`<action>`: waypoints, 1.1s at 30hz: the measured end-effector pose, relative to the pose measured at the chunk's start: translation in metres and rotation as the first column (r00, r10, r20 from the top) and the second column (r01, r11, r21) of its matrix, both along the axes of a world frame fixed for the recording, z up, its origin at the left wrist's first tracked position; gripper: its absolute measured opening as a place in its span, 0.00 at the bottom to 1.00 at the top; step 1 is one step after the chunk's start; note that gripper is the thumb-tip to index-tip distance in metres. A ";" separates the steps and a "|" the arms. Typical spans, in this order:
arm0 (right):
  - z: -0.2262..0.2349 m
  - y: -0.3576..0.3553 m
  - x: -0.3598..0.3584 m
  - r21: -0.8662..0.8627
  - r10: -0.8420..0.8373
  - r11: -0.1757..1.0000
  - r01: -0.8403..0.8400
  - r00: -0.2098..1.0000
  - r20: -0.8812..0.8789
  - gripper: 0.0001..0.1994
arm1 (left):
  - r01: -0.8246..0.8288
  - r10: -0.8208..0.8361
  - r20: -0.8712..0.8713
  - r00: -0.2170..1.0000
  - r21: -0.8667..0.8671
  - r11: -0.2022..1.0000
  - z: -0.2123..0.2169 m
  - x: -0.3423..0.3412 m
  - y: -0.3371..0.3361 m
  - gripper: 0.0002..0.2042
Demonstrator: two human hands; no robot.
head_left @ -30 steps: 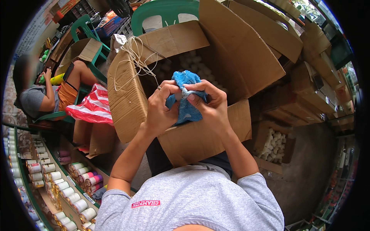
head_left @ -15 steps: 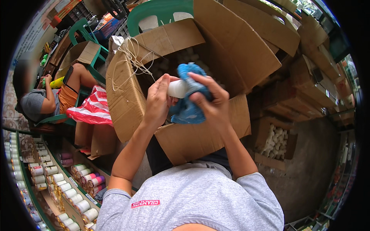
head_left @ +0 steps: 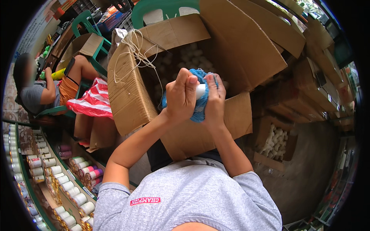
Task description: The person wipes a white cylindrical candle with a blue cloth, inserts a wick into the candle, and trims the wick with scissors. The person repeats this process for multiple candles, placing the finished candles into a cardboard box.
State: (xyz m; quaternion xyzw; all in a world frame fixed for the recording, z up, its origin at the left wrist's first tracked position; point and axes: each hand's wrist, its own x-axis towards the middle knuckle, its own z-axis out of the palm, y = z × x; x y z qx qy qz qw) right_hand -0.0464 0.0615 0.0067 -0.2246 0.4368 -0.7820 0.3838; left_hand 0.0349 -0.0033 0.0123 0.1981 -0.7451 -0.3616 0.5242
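Note:
My left hand (head_left: pixel 181 96) and my right hand (head_left: pixel 215 101) come together over a large open cardboard box (head_left: pixel 131 92). Between them is a smooth white cylinder (head_left: pixel 200 91), perhaps a small bottle, with its ends hidden. A blue cloth (head_left: pixel 198 116) wraps around it. My right hand is closed, pressing the cloth onto the cylinder. The left one is closed too, gripping the cylinder, with some cloth showing past its outer side. Inside the box lie many rounded white pieces (head_left: pixel 194 57).
A tangle of pale string (head_left: pixel 135 52) hangs over the box's left flap. At right stands a smaller box of white pieces (head_left: pixel 275 142), below stacked cartons (head_left: pixel 304 92). Rows of thread-like spools (head_left: pixel 73 190) fill shelves at lower left. Another person (head_left: pixel 46 92) sits at left beside a red-striped bag (head_left: pixel 92 101).
My hands have closed together, the left moving right. The cloth, bunched in my right hand before, now wraps the white cylinder, and less of the cylinder shows.

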 end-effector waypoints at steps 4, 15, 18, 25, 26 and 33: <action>-0.002 -0.008 -0.003 -0.054 -0.090 0.994 0.091 0.996 0.026 0.14 | 0.055 0.020 -0.197 0.980 0.368 0.928 0.002 -0.015 0.002 0.17; 0.004 -0.018 -0.012 -0.104 -0.037 0.994 -0.033 0.799 -0.601 0.24 | -0.259 0.226 0.149 0.963 0.264 0.929 0.003 -0.017 -0.031 0.31; 0.007 -0.021 -0.023 -0.104 -0.060 0.994 -0.021 0.694 -0.717 0.21 | 0.006 -0.022 0.197 0.980 0.078 0.997 0.020 0.005 -0.039 0.30; 0.010 -0.019 -0.019 0.088 0.105 0.994 -0.058 0.582 -0.806 0.20 | 0.408 -0.421 -0.090 0.902 0.490 0.770 0.020 0.016 -0.052 0.30; 0.006 -0.020 -0.022 0.115 0.148 0.989 -0.096 0.531 -0.834 0.21 | 0.373 -0.388 -0.101 0.916 0.565 0.736 0.021 0.025 -0.059 0.31; 0.025 -0.045 -0.107 0.567 0.570 0.820 -0.083 0.216 -0.793 0.13 | 0.102 -0.404 0.135 0.905 0.852 0.514 0.028 0.100 -0.112 0.19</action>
